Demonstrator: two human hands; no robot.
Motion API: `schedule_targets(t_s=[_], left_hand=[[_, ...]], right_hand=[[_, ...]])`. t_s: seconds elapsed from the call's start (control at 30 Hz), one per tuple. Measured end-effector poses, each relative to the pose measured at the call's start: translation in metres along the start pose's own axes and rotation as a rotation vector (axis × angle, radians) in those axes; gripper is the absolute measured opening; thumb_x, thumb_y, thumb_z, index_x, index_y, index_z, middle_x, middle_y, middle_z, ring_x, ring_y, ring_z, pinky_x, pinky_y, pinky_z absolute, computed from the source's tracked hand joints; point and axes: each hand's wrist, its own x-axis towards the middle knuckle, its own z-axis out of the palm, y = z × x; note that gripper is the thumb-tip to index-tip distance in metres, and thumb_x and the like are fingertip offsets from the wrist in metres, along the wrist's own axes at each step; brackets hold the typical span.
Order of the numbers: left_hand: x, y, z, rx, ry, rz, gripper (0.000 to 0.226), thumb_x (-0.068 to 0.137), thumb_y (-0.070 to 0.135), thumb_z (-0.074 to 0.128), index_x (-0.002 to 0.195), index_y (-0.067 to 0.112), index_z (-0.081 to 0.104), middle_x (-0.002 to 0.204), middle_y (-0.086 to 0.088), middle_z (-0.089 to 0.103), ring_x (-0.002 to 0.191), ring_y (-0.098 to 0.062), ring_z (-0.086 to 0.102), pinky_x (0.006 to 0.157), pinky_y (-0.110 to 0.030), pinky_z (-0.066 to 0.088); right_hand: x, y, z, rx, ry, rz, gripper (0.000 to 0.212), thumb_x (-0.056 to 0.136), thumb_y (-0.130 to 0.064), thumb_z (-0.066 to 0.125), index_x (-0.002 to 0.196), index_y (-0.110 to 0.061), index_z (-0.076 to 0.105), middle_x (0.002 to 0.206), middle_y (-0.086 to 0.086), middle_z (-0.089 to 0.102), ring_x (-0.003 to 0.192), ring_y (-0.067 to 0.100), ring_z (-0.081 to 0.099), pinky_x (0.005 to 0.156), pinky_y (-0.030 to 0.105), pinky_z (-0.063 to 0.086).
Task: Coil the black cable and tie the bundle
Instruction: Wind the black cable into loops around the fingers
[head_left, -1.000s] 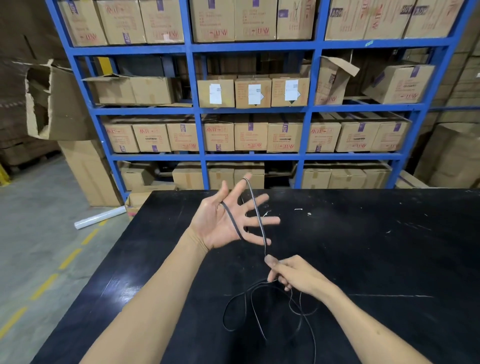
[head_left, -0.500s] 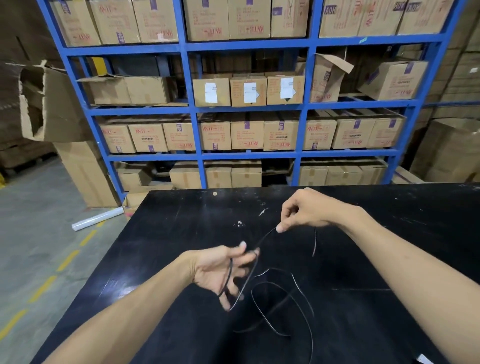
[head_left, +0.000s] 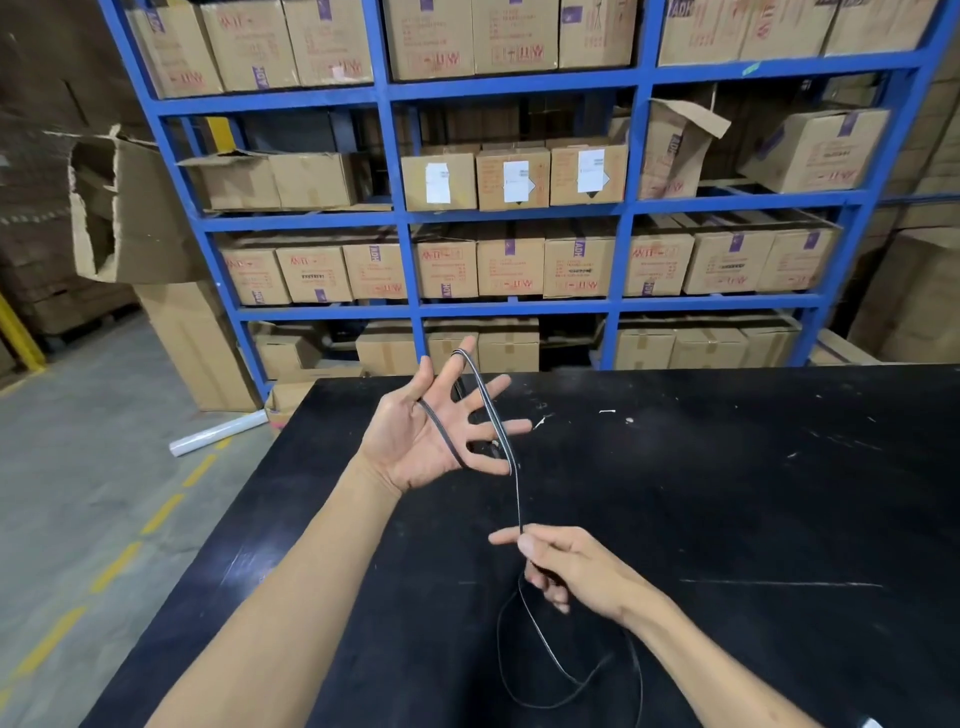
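Note:
My left hand is raised palm up over the black table, fingers spread. A thin black cable is looped around it, running over the index fingertip and across the palm. From the loop the cable drops straight down to my right hand, which pinches it between thumb and forefinger. Below my right hand the loose remainder of the cable lies in slack curves on the table near the front edge.
Blue shelving stacked with cardboard boxes stands behind the table. A torn open box sits on a stack at the left. A white roll lies on the concrete floor by the table's far left corner. Small white scraps dot the table.
My left hand has risen and opened, spreading its fingers with the loops on it. My right hand has come down from the far side to below the left hand, pulling the cable taut.

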Motion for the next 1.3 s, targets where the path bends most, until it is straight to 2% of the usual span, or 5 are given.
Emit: schedule_targets(t_s=[0.37, 0.57, 0.93, 1.17, 1.3], left_hand=[[-0.009, 0.009, 0.019, 0.052, -0.15, 0.075, 0.052, 0.105, 0.06, 0.016, 0.155, 0.049, 0.018, 0.169, -0.009, -0.003, 0.147, -0.06, 0.003, 0.108, -0.083, -0.001], [-0.011, 0.001, 0.026, 0.07, -0.204, 0.055, 0.054, 0.103, 0.062, 0.014, 0.156, 0.049, 0.016, 0.169, -0.009, -0.005, 0.148, -0.058, 0.001, 0.105, -0.084, -0.006], [-0.013, -0.064, 0.004, 0.414, 0.02, -0.643, 0.055, 0.093, 0.072, 0.03, 0.145, 0.056, 0.039, 0.157, 0.012, 0.028, 0.142, -0.042, 0.027, 0.111, -0.076, 0.01], [-0.007, -0.05, -0.029, 0.333, 0.36, -0.354, 0.055, 0.096, 0.068, 0.032, 0.141, 0.044, 0.053, 0.111, 0.007, 0.061, 0.089, -0.025, 0.058, 0.098, -0.065, 0.033], [-0.005, -0.031, -0.026, 0.192, 0.366, -0.067, 0.053, 0.098, 0.063, 0.033, 0.141, 0.041, 0.054, 0.134, 0.0, 0.059, 0.118, -0.043, 0.053, 0.097, -0.068, 0.034]], right_hand=[[0.006, -0.015, -0.02, -0.204, -0.185, 0.088, 0.052, 0.088, -0.075, 0.063, 0.108, -0.031, 0.084, 0.059, -0.011, 0.036, 0.054, 0.006, 0.034, 0.051, 0.017, 0.032], [0.014, -0.008, -0.021, -0.238, 0.068, 0.069, 0.061, 0.08, -0.085, 0.058, 0.096, -0.033, 0.084, 0.053, -0.012, 0.037, 0.051, 0.007, 0.035, 0.05, 0.018, 0.033], [0.036, -0.1, -0.103, -1.141, 0.234, -0.033, 0.033, 0.071, -0.072, 0.078, 0.07, -0.04, 0.07, 0.076, -0.015, 0.069, 0.075, 0.007, 0.064, 0.057, 0.026, 0.04], [0.021, -0.108, -0.075, -0.91, 0.279, -0.183, 0.026, 0.092, -0.052, 0.07, 0.096, -0.031, 0.084, 0.091, -0.014, 0.08, 0.086, 0.006, 0.071, 0.075, 0.03, 0.057], [0.012, -0.057, -0.037, -0.399, 0.272, -0.203, 0.024, 0.101, -0.032, 0.063, 0.115, -0.026, 0.082, 0.059, -0.013, 0.066, 0.051, 0.0, 0.057, 0.056, 0.012, 0.045]])
